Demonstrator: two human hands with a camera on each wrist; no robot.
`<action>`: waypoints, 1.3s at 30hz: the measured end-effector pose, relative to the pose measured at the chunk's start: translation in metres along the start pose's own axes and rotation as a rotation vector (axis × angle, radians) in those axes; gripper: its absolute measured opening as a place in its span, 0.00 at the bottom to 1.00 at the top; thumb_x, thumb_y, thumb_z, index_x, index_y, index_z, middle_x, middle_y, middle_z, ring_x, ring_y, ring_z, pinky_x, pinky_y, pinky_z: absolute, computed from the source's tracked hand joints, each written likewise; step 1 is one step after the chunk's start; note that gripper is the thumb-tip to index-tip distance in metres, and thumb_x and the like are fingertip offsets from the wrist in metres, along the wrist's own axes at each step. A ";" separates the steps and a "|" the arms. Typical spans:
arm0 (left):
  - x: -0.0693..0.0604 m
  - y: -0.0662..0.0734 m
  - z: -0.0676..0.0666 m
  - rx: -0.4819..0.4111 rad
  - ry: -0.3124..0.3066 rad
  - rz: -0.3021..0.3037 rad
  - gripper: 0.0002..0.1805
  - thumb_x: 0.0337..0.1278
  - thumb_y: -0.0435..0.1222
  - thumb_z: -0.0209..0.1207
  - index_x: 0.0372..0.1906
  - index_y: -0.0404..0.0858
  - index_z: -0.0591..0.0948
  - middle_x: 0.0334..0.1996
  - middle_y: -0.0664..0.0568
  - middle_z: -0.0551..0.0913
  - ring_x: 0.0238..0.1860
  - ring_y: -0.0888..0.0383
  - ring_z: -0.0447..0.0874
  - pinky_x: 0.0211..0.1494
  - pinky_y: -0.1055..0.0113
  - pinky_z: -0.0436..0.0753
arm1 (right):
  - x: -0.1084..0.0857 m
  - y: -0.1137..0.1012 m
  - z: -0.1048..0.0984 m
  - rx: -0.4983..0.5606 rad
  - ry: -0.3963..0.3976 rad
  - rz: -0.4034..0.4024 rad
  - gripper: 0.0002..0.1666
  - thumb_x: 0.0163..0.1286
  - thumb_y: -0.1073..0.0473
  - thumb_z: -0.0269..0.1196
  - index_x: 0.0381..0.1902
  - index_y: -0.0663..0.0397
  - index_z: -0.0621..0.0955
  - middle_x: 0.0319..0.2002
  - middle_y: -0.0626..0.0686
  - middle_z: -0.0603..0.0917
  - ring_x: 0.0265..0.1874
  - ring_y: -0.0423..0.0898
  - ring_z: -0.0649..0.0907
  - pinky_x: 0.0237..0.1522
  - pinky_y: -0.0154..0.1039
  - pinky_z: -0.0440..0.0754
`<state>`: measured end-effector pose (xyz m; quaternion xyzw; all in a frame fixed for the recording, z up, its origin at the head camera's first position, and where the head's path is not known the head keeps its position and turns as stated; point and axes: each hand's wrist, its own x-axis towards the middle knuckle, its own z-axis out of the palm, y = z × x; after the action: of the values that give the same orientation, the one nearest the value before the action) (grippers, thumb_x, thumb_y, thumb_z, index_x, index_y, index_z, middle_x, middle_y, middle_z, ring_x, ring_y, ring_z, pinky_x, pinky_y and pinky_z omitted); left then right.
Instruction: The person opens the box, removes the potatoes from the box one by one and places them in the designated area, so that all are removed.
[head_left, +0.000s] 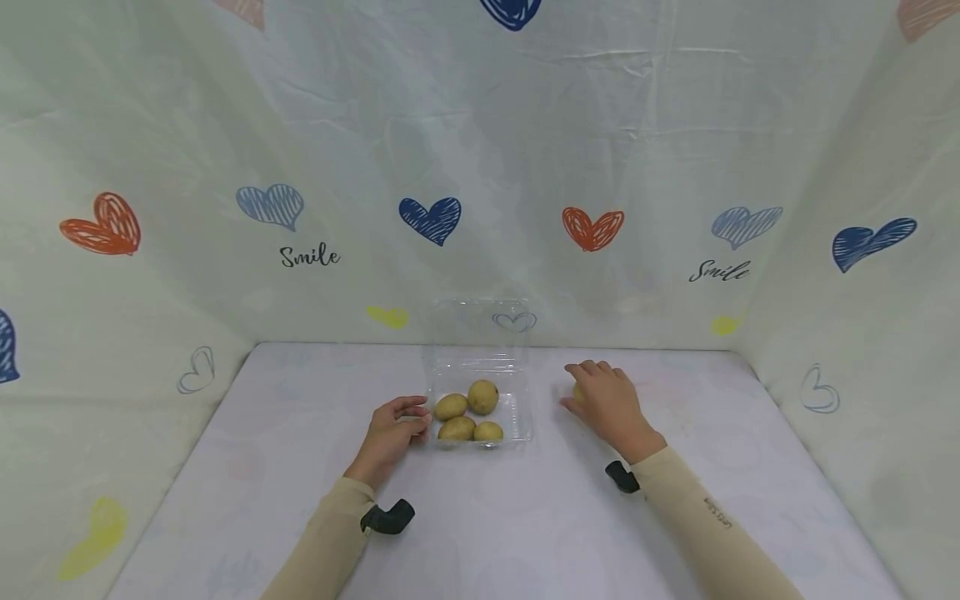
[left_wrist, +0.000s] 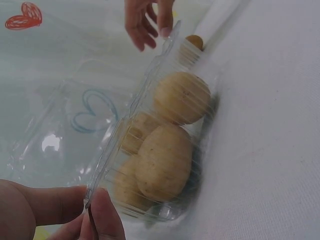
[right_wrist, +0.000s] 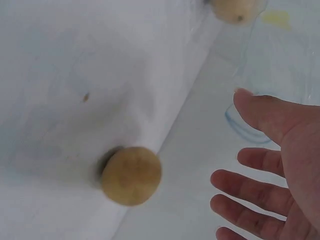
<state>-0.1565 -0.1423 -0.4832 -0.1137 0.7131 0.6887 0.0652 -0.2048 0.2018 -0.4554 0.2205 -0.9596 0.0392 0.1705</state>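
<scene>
A clear plastic clamshell container (head_left: 517, 412) stands on the table with its lid raised at the back. Inside lie several potatoes (head_left: 483, 397), seen through the ribbed wall in the left wrist view. My left hand (head_left: 388, 435) pinches the container's left rim between thumb and fingers. To the right of the container, my right hand (head_left: 606, 406) hovers over a single loose potato (right_wrist: 131, 176), which it mostly hides in the head view. In the right wrist view its fingers are spread and relaxed, apart from that potato.
The white-covered table (head_left: 480, 525) meets a hanging cloth backdrop (head_left: 510, 275) with printed hearts just behind the raised lid. Similar cloth hangs along both sides. Dark wrist-worn devices (head_left: 388, 517) sit by both sleeves.
</scene>
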 end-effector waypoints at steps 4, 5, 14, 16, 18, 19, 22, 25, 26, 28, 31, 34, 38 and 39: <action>0.000 0.000 0.000 0.004 0.002 -0.006 0.20 0.70 0.23 0.62 0.64 0.25 0.78 0.46 0.42 0.80 0.34 0.60 0.80 0.37 0.71 0.84 | 0.003 -0.015 -0.006 0.001 -0.021 -0.025 0.34 0.61 0.48 0.80 0.59 0.60 0.84 0.51 0.58 0.88 0.52 0.58 0.86 0.54 0.56 0.85; 0.001 -0.001 0.000 0.002 0.003 -0.007 0.20 0.69 0.22 0.62 0.64 0.25 0.78 0.46 0.42 0.80 0.34 0.60 0.80 0.37 0.71 0.84 | 0.004 -0.019 -0.007 0.005 -0.023 -0.033 0.34 0.61 0.48 0.80 0.60 0.60 0.84 0.51 0.58 0.88 0.52 0.58 0.86 0.55 0.56 0.85; 0.000 0.001 0.000 0.006 -0.002 -0.011 0.22 0.70 0.23 0.62 0.66 0.25 0.77 0.48 0.41 0.80 0.34 0.60 0.80 0.37 0.71 0.84 | 0.011 -0.044 -0.010 0.023 -0.048 -0.079 0.33 0.62 0.48 0.80 0.60 0.58 0.84 0.52 0.56 0.88 0.53 0.56 0.85 0.57 0.54 0.85; 0.000 0.002 0.000 0.011 -0.004 -0.012 0.22 0.70 0.24 0.62 0.66 0.25 0.77 0.48 0.41 0.80 0.34 0.60 0.80 0.37 0.70 0.84 | 0.012 -0.048 -0.009 0.026 -0.048 -0.095 0.33 0.62 0.48 0.80 0.60 0.57 0.84 0.52 0.55 0.88 0.53 0.55 0.85 0.57 0.53 0.85; 0.000 0.002 0.000 0.015 -0.006 -0.010 0.22 0.70 0.24 0.62 0.66 0.25 0.77 0.48 0.41 0.80 0.34 0.59 0.80 0.37 0.70 0.84 | 0.013 -0.052 -0.008 0.035 -0.042 -0.113 0.32 0.62 0.48 0.80 0.59 0.56 0.84 0.52 0.55 0.88 0.52 0.55 0.86 0.56 0.52 0.85; 0.000 0.002 0.000 0.016 -0.006 -0.009 0.22 0.70 0.24 0.62 0.66 0.25 0.77 0.48 0.41 0.80 0.34 0.59 0.80 0.37 0.70 0.84 | 0.014 -0.054 -0.007 0.039 -0.038 -0.122 0.32 0.62 0.48 0.80 0.59 0.56 0.84 0.51 0.55 0.88 0.52 0.54 0.86 0.55 0.52 0.85; 0.000 0.001 0.000 0.014 -0.005 -0.005 0.21 0.70 0.23 0.62 0.65 0.25 0.77 0.47 0.42 0.80 0.34 0.60 0.80 0.36 0.70 0.84 | 0.015 -0.060 -0.005 0.066 -0.030 -0.146 0.31 0.62 0.48 0.80 0.59 0.56 0.84 0.51 0.55 0.88 0.51 0.55 0.86 0.54 0.52 0.85; 0.000 0.001 0.000 0.010 -0.005 -0.001 0.21 0.70 0.23 0.61 0.65 0.24 0.77 0.46 0.42 0.80 0.33 0.60 0.80 0.36 0.71 0.83 | 0.017 -0.065 -0.004 0.077 -0.034 -0.163 0.31 0.63 0.49 0.80 0.59 0.55 0.84 0.51 0.55 0.88 0.51 0.55 0.85 0.55 0.52 0.84; 0.000 0.001 0.000 0.008 -0.004 0.000 0.21 0.70 0.23 0.61 0.65 0.24 0.77 0.46 0.42 0.80 0.33 0.60 0.80 0.36 0.71 0.84 | 0.018 -0.067 -0.004 0.077 -0.032 -0.169 0.31 0.63 0.49 0.80 0.59 0.55 0.84 0.51 0.55 0.87 0.51 0.55 0.85 0.55 0.52 0.84; 0.001 0.001 0.000 0.007 -0.003 0.000 0.21 0.70 0.23 0.61 0.64 0.24 0.77 0.45 0.43 0.80 0.33 0.60 0.80 0.36 0.71 0.84 | 0.019 -0.070 -0.003 0.068 -0.027 -0.181 0.31 0.63 0.48 0.80 0.59 0.55 0.84 0.51 0.54 0.87 0.51 0.54 0.85 0.55 0.50 0.84; 0.000 0.001 0.000 0.015 0.002 -0.002 0.21 0.70 0.23 0.62 0.64 0.24 0.77 0.46 0.42 0.80 0.34 0.60 0.80 0.37 0.71 0.84 | 0.020 -0.075 -0.001 0.065 -0.012 -0.203 0.31 0.62 0.47 0.80 0.59 0.54 0.84 0.51 0.53 0.87 0.50 0.53 0.85 0.53 0.49 0.85; 0.000 -0.001 -0.001 0.024 0.000 0.000 0.21 0.70 0.24 0.62 0.65 0.24 0.77 0.46 0.42 0.81 0.35 0.59 0.80 0.37 0.70 0.84 | 0.020 -0.078 0.002 0.060 -0.012 -0.216 0.32 0.62 0.46 0.79 0.58 0.55 0.84 0.51 0.53 0.87 0.50 0.53 0.85 0.52 0.48 0.85; 0.000 -0.002 -0.001 0.017 -0.008 0.009 0.22 0.70 0.24 0.61 0.66 0.23 0.76 0.46 0.42 0.81 0.34 0.59 0.80 0.37 0.70 0.83 | 0.022 -0.082 0.005 0.069 -0.029 -0.219 0.32 0.63 0.46 0.79 0.59 0.55 0.84 0.51 0.53 0.87 0.51 0.52 0.85 0.53 0.48 0.84; 0.000 -0.001 -0.001 0.013 -0.010 0.013 0.22 0.70 0.24 0.61 0.66 0.23 0.76 0.46 0.42 0.80 0.34 0.59 0.80 0.36 0.70 0.83 | 0.023 -0.082 0.006 0.074 -0.029 -0.220 0.32 0.62 0.46 0.79 0.59 0.55 0.84 0.51 0.53 0.87 0.51 0.52 0.85 0.54 0.48 0.84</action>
<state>-0.1566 -0.1430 -0.4847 -0.1055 0.7178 0.6851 0.0650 -0.1899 0.1175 -0.4530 0.3309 -0.9299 0.0523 0.1517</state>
